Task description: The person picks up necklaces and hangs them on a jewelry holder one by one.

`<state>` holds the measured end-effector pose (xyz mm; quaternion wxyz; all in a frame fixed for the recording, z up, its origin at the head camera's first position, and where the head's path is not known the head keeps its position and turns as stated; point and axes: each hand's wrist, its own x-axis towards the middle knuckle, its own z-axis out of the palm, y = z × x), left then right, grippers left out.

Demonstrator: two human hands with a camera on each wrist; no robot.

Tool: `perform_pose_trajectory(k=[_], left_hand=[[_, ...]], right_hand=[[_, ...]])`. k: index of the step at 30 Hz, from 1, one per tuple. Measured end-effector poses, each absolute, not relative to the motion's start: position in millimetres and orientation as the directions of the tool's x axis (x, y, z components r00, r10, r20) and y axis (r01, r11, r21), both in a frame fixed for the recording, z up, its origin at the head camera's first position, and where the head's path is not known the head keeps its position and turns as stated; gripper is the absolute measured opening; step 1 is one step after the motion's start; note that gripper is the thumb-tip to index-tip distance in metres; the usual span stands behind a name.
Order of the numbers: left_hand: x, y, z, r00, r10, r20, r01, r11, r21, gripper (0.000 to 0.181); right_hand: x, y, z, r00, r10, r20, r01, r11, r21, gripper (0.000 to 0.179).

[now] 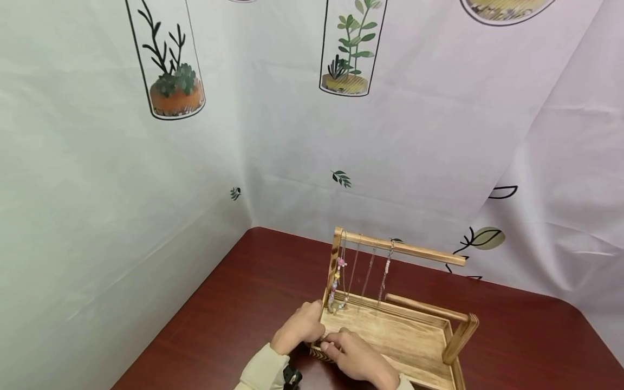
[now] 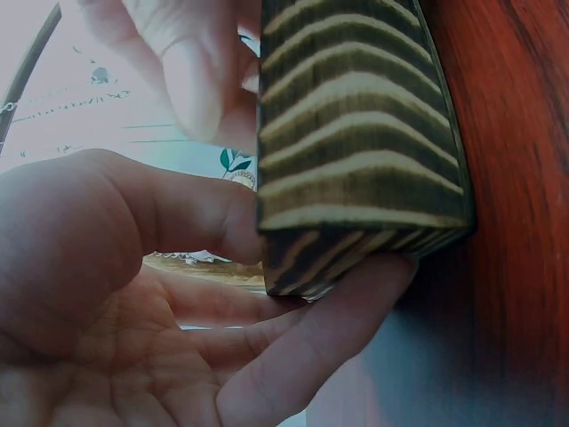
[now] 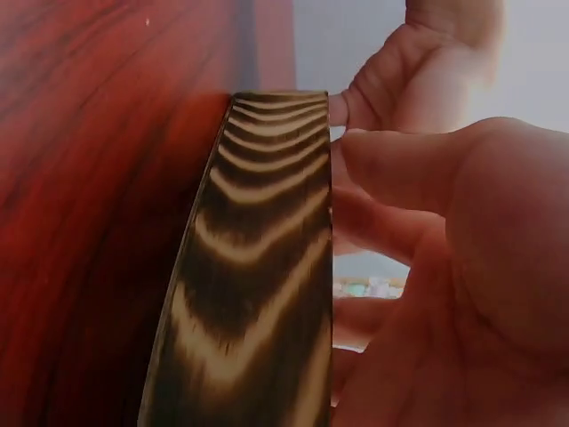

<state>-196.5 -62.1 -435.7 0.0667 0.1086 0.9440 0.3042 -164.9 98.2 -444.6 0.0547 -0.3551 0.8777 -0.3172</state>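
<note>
A wooden jewellery stand point(image 1: 390, 331) has a shallow tray, a tall bar and a lower bar. My left hand point(image 1: 303, 324) is at the tray's front left corner; in the left wrist view one of its fingers point(image 2: 333, 342) lies along the outside of the dark-striped wall point(image 2: 360, 133). Its thumb passes behind that wall. Close beside it, my right hand point(image 1: 358, 355) reaches over the front wall, thumb point(image 3: 400, 169) toward the same corner. The wall hides the fingertips of both hands, so I cannot tell what they pinch.
Thin necklaces point(image 1: 354, 265) and a beaded strand point(image 1: 387, 265) hang from the tall bar point(image 1: 414, 250). A colourful beaded string point(image 1: 334, 287) hangs by the left post, reaching into the tray. Dark red table point(image 1: 219, 314) surrounds the stand, with printed curtains point(image 1: 414, 135) behind.
</note>
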Motion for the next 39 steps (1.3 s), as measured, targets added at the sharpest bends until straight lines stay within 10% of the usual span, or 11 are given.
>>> perform_pose_trajectory(k=[39], left_hand=[[-197, -61, -436, -0.970, 0.227, -0.091, 0.129, 0.791, 0.598, 0.032]], right_hand=[[-186, 136, -451, -0.812, -0.572, 0.116, -0.523, 0.626, -0.578, 0.010]])
